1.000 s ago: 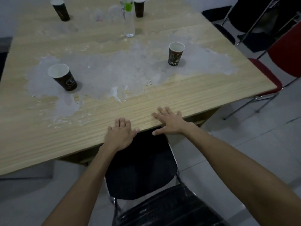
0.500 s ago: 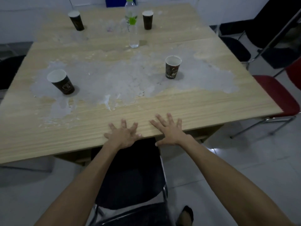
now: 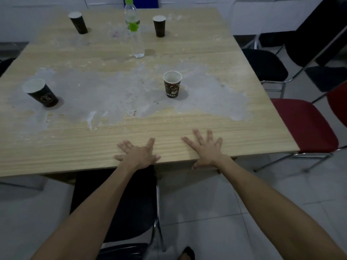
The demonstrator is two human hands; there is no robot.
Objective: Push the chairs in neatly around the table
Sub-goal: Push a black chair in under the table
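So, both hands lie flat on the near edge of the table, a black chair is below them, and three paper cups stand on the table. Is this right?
Not quite: the head view shows four paper cups, not three: near left, centre, far left, far right. The rest holds: left hand and right hand lie flat on the table, black chair below.

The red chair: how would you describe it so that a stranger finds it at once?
Start at the wooden table and go to its right side. Two chairs stand there, and the red chair is the nearer one, beside the table's near right corner. Its seat is dark red, while the black chair behind it has a black seat.
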